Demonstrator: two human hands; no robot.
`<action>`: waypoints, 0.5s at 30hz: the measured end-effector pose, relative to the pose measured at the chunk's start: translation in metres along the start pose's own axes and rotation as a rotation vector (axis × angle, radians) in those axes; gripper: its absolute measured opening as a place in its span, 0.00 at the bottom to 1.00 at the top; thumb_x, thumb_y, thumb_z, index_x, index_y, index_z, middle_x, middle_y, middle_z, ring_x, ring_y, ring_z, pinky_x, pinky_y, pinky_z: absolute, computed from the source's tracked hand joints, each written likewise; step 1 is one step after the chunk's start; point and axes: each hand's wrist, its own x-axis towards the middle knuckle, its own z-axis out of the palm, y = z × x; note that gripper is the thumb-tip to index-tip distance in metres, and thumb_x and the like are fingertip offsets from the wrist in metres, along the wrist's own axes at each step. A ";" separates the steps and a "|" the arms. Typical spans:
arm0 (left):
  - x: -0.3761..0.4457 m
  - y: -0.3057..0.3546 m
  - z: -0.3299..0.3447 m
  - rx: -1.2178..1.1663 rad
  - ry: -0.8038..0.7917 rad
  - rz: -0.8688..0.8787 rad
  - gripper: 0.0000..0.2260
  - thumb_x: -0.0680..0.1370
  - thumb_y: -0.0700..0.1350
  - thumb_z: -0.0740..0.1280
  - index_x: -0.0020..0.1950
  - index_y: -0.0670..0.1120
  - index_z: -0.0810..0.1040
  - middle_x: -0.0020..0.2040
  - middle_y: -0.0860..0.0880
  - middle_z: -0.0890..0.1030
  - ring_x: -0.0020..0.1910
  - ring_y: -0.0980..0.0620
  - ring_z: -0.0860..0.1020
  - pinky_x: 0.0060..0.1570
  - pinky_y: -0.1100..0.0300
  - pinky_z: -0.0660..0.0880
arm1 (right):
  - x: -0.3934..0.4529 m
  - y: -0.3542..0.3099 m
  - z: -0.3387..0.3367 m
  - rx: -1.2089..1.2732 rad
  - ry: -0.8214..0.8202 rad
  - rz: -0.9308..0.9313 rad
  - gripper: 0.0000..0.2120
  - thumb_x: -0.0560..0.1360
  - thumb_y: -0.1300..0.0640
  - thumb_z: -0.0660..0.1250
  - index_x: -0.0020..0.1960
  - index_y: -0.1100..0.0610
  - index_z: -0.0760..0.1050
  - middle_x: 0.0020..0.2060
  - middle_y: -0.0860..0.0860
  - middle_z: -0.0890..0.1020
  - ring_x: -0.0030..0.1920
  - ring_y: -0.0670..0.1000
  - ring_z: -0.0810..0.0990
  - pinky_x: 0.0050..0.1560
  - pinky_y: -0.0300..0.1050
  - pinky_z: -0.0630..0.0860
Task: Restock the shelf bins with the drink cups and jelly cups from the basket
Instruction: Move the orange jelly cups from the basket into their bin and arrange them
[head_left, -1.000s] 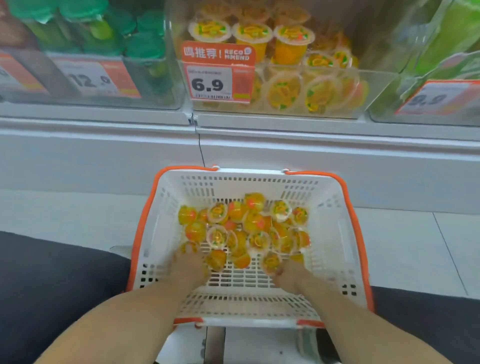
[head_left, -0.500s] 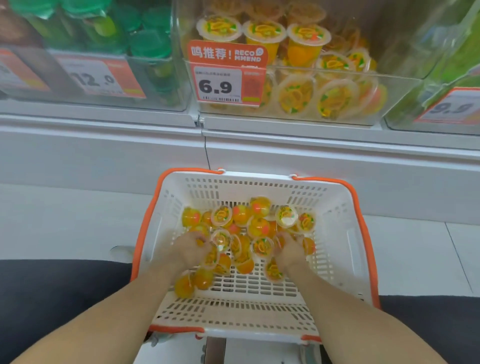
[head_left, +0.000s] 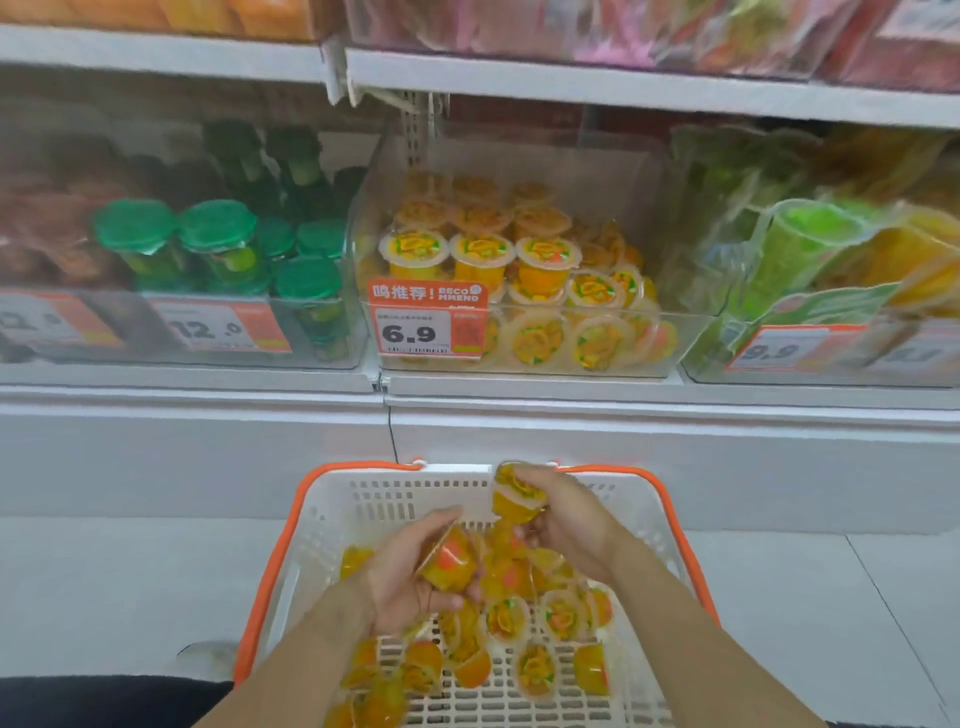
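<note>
Left hand (head_left: 400, 571) fingers grasp a jelly cup (head_left: 449, 561); right hand (head_left: 566, 519), at two o'clock, clasps another cup (head_left: 514, 493) above the basket (head_left: 332, 525).

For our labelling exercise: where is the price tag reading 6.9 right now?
In the head view, the 6.9 price tag sits centre frame on the front left of the clear bin of orange jelly cups, above the basket.
</note>
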 end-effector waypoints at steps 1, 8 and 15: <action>-0.004 0.009 0.008 0.029 -0.029 0.021 0.18 0.76 0.55 0.66 0.46 0.40 0.80 0.43 0.36 0.79 0.35 0.40 0.79 0.29 0.56 0.76 | -0.006 -0.015 0.003 -0.035 0.016 -0.065 0.12 0.78 0.47 0.66 0.51 0.56 0.76 0.38 0.54 0.80 0.29 0.52 0.75 0.30 0.43 0.66; -0.040 0.073 0.057 0.156 -0.152 0.255 0.29 0.78 0.62 0.59 0.63 0.38 0.76 0.46 0.35 0.77 0.37 0.40 0.78 0.24 0.57 0.74 | -0.060 -0.099 0.031 -0.226 0.037 -0.317 0.23 0.73 0.44 0.74 0.57 0.59 0.73 0.31 0.50 0.79 0.25 0.50 0.72 0.27 0.44 0.65; -0.085 0.121 0.085 0.345 -0.180 0.433 0.23 0.76 0.67 0.61 0.58 0.51 0.82 0.49 0.38 0.82 0.38 0.41 0.78 0.27 0.58 0.75 | -0.100 -0.152 0.033 -0.481 -0.103 -0.483 0.26 0.69 0.54 0.80 0.62 0.48 0.72 0.44 0.45 0.82 0.40 0.46 0.81 0.35 0.45 0.74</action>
